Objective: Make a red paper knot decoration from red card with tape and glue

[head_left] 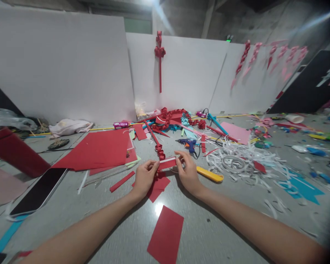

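Stretched between my two hands is a short red paper strip [167, 163] with a white band along its upper edge. My left hand [145, 176] pinches its left end between thumb and fingers. At the other end, my right hand [187, 171] grips it the same way. Beneath the strip, several small red paper pieces [157, 189] lie on the floor. A red paper chain [159, 150] rests just beyond the strip. Close to my right hand is a yellow utility knife [209, 174]. A narrow folded red strip [122, 182] lies left of my left hand.
A red rectangle of paper [166, 234] lies nearest me. Large red sheets [101, 150], a phone [40, 192] and a red bottle [16, 150] are leftward. A blue glue gun [189, 143] and white paper scraps [244, 157] lie to the right. White panels [181, 73] stand behind.
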A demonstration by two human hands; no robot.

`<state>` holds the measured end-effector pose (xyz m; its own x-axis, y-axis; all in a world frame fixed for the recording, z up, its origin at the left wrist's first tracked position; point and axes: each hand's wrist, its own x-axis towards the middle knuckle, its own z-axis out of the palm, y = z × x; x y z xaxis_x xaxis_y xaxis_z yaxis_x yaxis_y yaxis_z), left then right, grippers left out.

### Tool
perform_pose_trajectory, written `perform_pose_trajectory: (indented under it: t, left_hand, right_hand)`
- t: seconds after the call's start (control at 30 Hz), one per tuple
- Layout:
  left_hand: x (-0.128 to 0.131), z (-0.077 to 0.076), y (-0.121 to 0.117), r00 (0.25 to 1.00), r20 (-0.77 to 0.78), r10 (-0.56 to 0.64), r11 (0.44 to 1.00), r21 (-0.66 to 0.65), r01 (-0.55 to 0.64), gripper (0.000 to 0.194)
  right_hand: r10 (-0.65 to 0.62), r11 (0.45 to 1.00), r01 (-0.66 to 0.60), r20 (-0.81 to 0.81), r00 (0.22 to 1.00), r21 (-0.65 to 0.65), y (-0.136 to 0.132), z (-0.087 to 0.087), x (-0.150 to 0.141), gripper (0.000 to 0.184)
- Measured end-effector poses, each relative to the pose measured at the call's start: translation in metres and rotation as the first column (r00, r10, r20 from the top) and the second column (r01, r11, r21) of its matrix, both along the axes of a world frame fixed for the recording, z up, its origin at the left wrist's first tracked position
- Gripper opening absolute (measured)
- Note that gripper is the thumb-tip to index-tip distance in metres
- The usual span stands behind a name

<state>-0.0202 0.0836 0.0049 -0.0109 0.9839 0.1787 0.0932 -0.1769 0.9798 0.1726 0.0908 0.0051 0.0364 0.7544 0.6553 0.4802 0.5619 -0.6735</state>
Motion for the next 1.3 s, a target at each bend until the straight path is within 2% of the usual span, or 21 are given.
perform_pose_trajectory:
  t: [0.07,0.1,0.23,0.3,0.43,0.57,0.73,0.83,1.03,1.3]
  left_hand:
    - [0.000,-0.001,0.000,1.000,-0.014,-0.004,1.000,-0.011,0.004,0.041]
    - [0.000,-0.002,0.000,1.000,-0.020,-0.007,1.000,-0.013,0.006,0.040]
    - [0.002,-0.004,-0.001,0.996,0.029,-0.079,0.997,-0.008,0.080,0.038]
    - [0.003,-0.004,-0.002,0.990,0.056,-0.131,0.991,-0.016,0.132,0.038]
    - [0.005,-0.005,-0.003,0.979,0.047,-0.197,0.980,-0.005,0.198,0.036]
    - [0.005,-0.006,-0.004,0.970,-0.038,-0.242,0.969,0.049,0.243,0.035]
    - [0.005,-0.005,-0.007,0.979,-0.008,-0.203,0.978,0.039,0.204,0.032]
    - [0.006,-0.002,-0.008,0.984,-0.053,-0.171,0.984,0.047,0.173,0.029]
    - [0.006,0.001,-0.009,0.981,-0.078,-0.178,0.978,0.100,0.185,0.024]
    - [0.006,-0.003,-0.008,0.976,-0.144,-0.162,0.975,0.131,0.181,0.022]
  right_hand:
    - [-0.041,0.992,0.034,0.058,0.997,0.120,-0.004,0.002,0.000,0.031]
    - [-0.013,0.988,-0.001,0.097,0.995,0.152,-0.007,0.002,0.000,0.030]
    - [0.258,0.948,-0.301,0.299,0.919,0.107,-0.016,0.005,-0.002,0.024]
    - [0.305,0.934,-0.349,0.340,0.889,0.075,-0.018,0.005,-0.003,0.022]
    - [0.271,0.952,-0.303,0.333,0.903,0.048,-0.016,0.003,-0.002,0.018]
    - [0.223,0.966,-0.252,0.313,0.923,0.054,-0.012,-0.003,0.000,0.016]
    - [0.210,0.971,-0.232,0.279,0.937,0.050,-0.009,-0.009,0.002,0.016]
    - [0.214,0.971,-0.234,0.277,0.937,0.039,-0.010,-0.009,0.003,0.016]
    - [0.213,0.969,-0.239,0.287,0.934,0.056,-0.011,-0.007,0.002,0.015]
    - [0.188,0.967,-0.228,0.289,0.939,0.113,-0.011,-0.009,0.002,0.013]
